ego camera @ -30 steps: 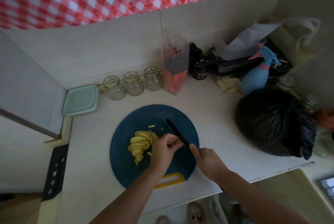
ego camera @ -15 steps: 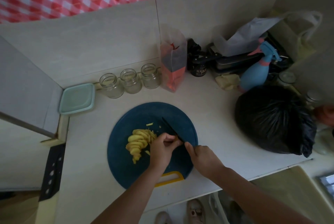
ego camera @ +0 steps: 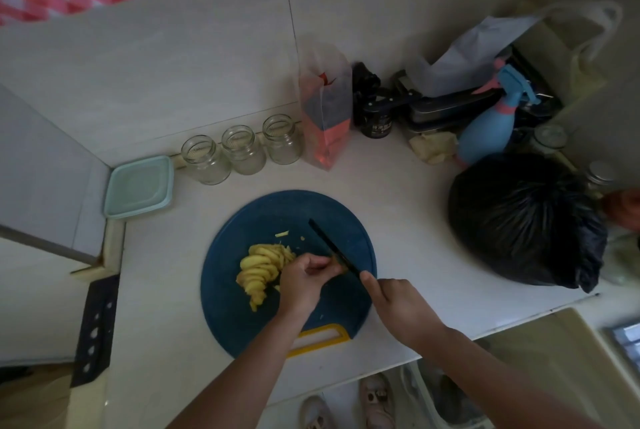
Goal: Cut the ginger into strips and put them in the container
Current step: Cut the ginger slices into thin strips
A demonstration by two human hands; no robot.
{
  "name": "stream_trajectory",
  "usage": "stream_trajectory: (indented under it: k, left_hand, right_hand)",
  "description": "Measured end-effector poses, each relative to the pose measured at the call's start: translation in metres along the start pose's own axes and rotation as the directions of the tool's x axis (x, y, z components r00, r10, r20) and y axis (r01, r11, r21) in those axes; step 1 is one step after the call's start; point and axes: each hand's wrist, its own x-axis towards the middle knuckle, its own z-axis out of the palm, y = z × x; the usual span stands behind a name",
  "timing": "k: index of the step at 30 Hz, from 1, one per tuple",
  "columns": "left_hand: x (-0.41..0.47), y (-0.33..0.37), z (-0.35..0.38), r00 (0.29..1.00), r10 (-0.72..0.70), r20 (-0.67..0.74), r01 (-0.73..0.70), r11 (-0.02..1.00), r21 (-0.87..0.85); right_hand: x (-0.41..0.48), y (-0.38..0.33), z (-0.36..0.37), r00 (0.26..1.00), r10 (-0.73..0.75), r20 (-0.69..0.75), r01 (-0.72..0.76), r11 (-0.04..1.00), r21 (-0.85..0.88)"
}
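Observation:
A round blue cutting board (ego camera: 242,318) with a yellow handle lies on the counter. A pile of yellow ginger slices (ego camera: 259,267) and some strips sits at its middle. My left hand (ego camera: 302,281) pinches a small ginger piece (ego camera: 341,267) against the board, right of the pile. My right hand (ego camera: 398,307) grips the handle of a black knife (ego camera: 329,245), whose blade lies beside the left fingertips and points up-left. A pale green square container (ego camera: 138,186) stands at the counter's back left corner.
Three glass jars (ego camera: 242,150) line the back wall beside a red-and-clear bag (ego camera: 325,110). A black rubbish bag (ego camera: 523,221), a blue spray bottle (ego camera: 491,124) and clutter fill the right side. The counter edge runs just below the board.
The knife blade has lifted and come back beside the left fingertips in a chopping stroke. The view has shifted slightly. Both hands stay at the same spot on the board.

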Motion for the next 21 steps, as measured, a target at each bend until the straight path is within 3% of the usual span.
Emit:
stream_trajectory:
  k: [21]
  left_hand:
    - [-0.0042,0.0032,0.0000,1.000,0.012,-0.008,-0.012,1.000,0.020]
  right_hand:
    - [-0.0094,0.0078,0.0071,0.994,-0.110,-0.026,0.102,0.969,-0.225]
